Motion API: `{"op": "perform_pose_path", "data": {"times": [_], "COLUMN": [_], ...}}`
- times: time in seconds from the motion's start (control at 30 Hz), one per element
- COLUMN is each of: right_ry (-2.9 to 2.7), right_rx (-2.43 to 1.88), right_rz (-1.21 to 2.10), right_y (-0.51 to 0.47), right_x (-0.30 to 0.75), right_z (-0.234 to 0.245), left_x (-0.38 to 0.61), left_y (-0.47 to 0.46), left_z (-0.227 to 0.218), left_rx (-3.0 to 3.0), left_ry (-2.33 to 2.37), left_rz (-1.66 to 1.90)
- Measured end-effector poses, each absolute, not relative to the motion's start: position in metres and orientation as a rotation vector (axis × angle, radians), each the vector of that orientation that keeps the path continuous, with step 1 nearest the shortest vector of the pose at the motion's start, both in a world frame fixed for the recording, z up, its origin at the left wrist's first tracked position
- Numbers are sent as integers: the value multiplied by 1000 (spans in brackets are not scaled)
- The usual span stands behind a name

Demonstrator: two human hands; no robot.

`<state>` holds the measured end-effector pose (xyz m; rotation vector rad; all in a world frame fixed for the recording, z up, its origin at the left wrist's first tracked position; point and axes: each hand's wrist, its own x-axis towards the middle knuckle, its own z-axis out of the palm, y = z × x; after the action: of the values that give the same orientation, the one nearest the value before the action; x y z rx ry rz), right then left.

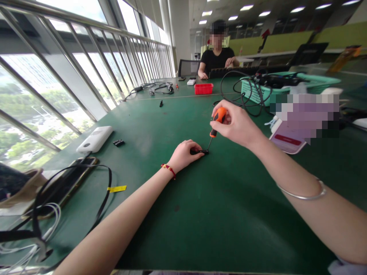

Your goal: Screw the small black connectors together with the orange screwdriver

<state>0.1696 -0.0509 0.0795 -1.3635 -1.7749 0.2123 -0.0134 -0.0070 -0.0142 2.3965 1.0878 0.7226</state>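
Note:
My left hand [185, 154] rests on the green table [218, 214] and pinches a small black part [203, 152] against the mat. My right hand [236, 124] grips an orange-handled screwdriver [217, 120] upright, slightly tilted. Its thin tip comes down onto the right end of the black part. A red bead bracelet sits on my left wrist, a silver bangle on my right forearm.
A white power bank [95, 139] and a small black piece [118, 143] lie at left, with a phone [67, 183] and black cables near the edge. A red bin [203, 88], a teal basket [289, 86] with cables and a seated person [218, 57] are farther back.

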Motion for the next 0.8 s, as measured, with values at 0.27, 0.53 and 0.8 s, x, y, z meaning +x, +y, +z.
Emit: {"op": "perform_pose_path", "data": {"times": [0.27,0.53,0.8], "right_ry": [-1743,-1756,-1743], "right_rx": [-1421,-1443,-1374], "right_rz": [186,230,222], "right_y": [-50,-52,-49], "right_x": [168,172,173], "right_z": [79,83,81], "left_x": [-14,-13,-14], "left_y": [-8,-7,-7], "left_z": [-14,-14,-13], "left_rx": [2401,2397,2391], "left_ry": [1084,1088,1090], "left_rz": [722,715,701]}}
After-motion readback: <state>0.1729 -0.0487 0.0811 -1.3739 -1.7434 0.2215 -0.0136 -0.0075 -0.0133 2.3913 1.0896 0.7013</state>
